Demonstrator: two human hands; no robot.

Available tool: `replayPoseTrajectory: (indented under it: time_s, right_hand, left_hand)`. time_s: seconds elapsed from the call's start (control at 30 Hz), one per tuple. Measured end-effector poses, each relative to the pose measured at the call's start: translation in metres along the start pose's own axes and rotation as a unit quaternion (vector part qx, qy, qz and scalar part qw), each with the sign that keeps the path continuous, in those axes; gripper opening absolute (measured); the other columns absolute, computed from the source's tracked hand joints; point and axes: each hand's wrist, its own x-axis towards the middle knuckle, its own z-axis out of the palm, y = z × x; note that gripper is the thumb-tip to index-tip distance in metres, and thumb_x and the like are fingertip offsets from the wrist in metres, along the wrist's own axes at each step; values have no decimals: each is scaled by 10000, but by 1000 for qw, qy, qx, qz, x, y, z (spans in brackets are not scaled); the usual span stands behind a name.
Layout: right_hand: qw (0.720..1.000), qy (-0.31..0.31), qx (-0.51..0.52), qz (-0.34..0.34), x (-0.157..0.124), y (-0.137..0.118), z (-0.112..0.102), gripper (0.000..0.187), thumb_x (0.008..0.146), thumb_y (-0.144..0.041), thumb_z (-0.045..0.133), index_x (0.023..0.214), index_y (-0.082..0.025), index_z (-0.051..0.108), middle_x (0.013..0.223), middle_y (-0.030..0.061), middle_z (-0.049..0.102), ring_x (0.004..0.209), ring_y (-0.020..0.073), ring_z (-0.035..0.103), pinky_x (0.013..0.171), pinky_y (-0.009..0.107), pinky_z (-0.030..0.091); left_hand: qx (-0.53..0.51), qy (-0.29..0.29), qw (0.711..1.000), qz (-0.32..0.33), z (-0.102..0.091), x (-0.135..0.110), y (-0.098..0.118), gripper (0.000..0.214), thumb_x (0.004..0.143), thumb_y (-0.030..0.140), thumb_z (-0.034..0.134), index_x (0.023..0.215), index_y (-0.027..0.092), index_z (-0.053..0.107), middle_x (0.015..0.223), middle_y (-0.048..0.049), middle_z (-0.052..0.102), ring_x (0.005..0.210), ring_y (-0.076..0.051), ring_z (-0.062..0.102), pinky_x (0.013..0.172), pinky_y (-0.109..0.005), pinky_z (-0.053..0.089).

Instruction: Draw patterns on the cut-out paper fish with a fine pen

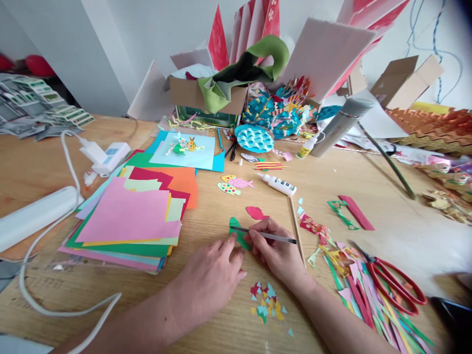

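A green paper fish (233, 224) lies flat on the table between my hands. My right hand (275, 248) is closed around a slim pen (273, 236), whose tip rests on the fish near its head. The fingertips of my left hand (216, 270) lie on the fish's lower left edge, pressing it down rather than gripping it. Just above is a red paper fish (256, 213). Farther back lie a pink dotted fish (240, 183) and a spotted pale fish (227, 189), with a yellow one partly behind. Small triangular paper scraps (269, 302) are scattered below my hands.
Coloured paper sheets (129, 211) are stacked at left beside a white cable (27, 275). A glue bottle (280, 185) and a thin wooden stick (296, 226) lie beyond my right hand. Red-handled scissors (396, 280) rest on paper strips (363, 300). A cardboard box (206, 96) stands behind.
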Motion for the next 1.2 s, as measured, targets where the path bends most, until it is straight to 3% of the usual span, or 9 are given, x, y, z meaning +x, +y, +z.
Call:
replayPoseTrajectory:
  time_s: [0.33, 0.53, 0.93, 1.2]
  right_hand:
    - [1000, -1, 2, -1, 1, -1, -1, 322, 875, -491, 615, 785, -183, 586, 578, 2, 608, 397, 87, 459, 363, 208, 352]
    - [998, 57, 38, -6, 2, 1, 0, 349, 853, -523, 639, 780, -186, 583, 564, -11, 604, 361, 70, 419, 336, 199, 311]
    - [999, 52, 15, 1, 3, 3, 0, 366, 856, -544, 631, 782, -188, 585, 544, -12, 600, 348, 73, 419, 320, 193, 307]
    - [999, 52, 6, -8, 2, 7, 0, 374, 861, -554, 622, 776, -191, 592, 535, -8, 600, 352, 83, 434, 323, 198, 319]
  left_hand:
    - [-13, 22, 1000, 2, 1, 0, -1, 244, 965, 287, 564, 1176, 176, 615, 1304, -120, 590, 1094, -296, 628, 843, -459, 587]
    - [-22, 38, 999, 9, 3, -2, -1, 247, 962, 277, 566, 1181, 174, 613, 1317, -104, 579, 1093, -287, 619, 848, -441, 576]
    - [-17, 17, 1000, 17, -1, 0, 0, 244, 967, 261, 564, 1186, 168, 618, 1225, -90, 630, 1076, -258, 619, 858, -383, 565]
    - [-31, 3, 1000, 5, -3, -1, 0, 256, 970, 258, 554, 1207, 174, 606, 1245, -92, 622, 1069, -272, 633, 828, -419, 590]
